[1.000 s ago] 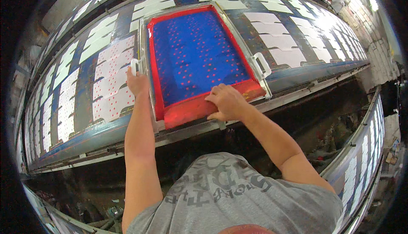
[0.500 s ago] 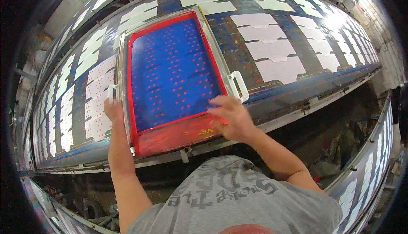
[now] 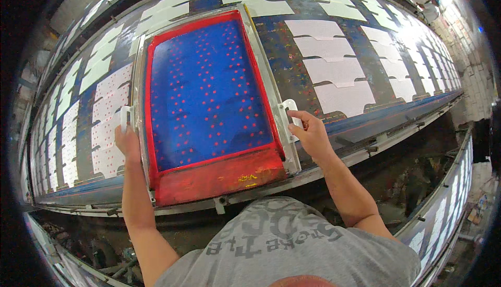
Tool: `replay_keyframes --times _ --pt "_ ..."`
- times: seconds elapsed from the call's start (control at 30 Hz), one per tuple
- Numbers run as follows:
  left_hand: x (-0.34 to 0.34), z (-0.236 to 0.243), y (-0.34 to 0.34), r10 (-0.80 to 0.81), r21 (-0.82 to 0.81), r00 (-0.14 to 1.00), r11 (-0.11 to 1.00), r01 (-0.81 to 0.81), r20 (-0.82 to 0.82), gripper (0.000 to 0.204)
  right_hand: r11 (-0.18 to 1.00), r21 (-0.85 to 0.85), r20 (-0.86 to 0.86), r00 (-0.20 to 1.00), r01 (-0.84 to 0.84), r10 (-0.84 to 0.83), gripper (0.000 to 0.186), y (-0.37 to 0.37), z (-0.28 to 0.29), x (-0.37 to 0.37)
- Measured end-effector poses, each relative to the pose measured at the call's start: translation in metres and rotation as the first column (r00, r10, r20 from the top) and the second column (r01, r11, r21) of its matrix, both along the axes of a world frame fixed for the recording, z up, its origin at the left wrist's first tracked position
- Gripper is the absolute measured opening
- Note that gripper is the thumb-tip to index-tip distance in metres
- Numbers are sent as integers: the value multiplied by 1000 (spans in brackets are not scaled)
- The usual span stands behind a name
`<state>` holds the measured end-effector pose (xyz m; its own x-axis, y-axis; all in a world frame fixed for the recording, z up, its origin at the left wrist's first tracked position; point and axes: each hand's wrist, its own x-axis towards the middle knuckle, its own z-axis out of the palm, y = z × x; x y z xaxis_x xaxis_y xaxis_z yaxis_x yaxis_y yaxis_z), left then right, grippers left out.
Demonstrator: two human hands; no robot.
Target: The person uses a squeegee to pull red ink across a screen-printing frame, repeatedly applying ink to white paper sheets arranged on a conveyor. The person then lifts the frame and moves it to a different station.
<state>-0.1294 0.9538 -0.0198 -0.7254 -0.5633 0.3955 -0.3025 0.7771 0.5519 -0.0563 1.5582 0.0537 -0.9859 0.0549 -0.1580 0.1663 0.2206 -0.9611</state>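
Observation:
A screen-printing frame [image 3: 266, 78] lies on the long table, with a blue mesh [image 3: 203, 94] dotted in red. Red borders the mesh, and a wide red-smeared strip [image 3: 219, 180] runs along its near end. My left hand [image 3: 127, 143] is closed around the lower part of the white left handle [image 3: 124, 116]; its fingers are partly hidden. At the opposite side, my right hand [image 3: 312, 133] has thumb and fingers curled on the white right handle [image 3: 288, 105].
White cut fabric pieces [image 3: 336, 68] lie in rows along the table. Those left of the frame carry red dots [image 3: 110, 125]. A metal rail [image 3: 355, 151] edges the table in front of me. Another table [image 3: 443, 208] stands at the lower right, and a person [image 3: 430, 10] is at the far right.
My right hand has moved from above the frame's near right corner outward to the right handle and closed on it. My left hand stays at its handle. The view has shifted slightly.

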Motion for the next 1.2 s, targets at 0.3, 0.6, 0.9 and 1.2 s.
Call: replay_keyframes --times 0.3,0.6,0.9,1.2 --pt "4 -1 -8 -48 150 999 987 48 -6 28 997 74 0 1000 -5 5 37 -14 41 -1" --pt "-12 30 1 -113 238 993 964 120 -42 29 996 83 -179 984 -5 20 38 27 72 -14" --pt "-37 67 199 -69 235 996 969 78 -49 27 955 295 -174 985 41 11 39 197 70 -47" --pt "-45 65 415 -14 370 987 926 72 -159 27 963 246 -100 991 107 -85 38 379 41 -65"
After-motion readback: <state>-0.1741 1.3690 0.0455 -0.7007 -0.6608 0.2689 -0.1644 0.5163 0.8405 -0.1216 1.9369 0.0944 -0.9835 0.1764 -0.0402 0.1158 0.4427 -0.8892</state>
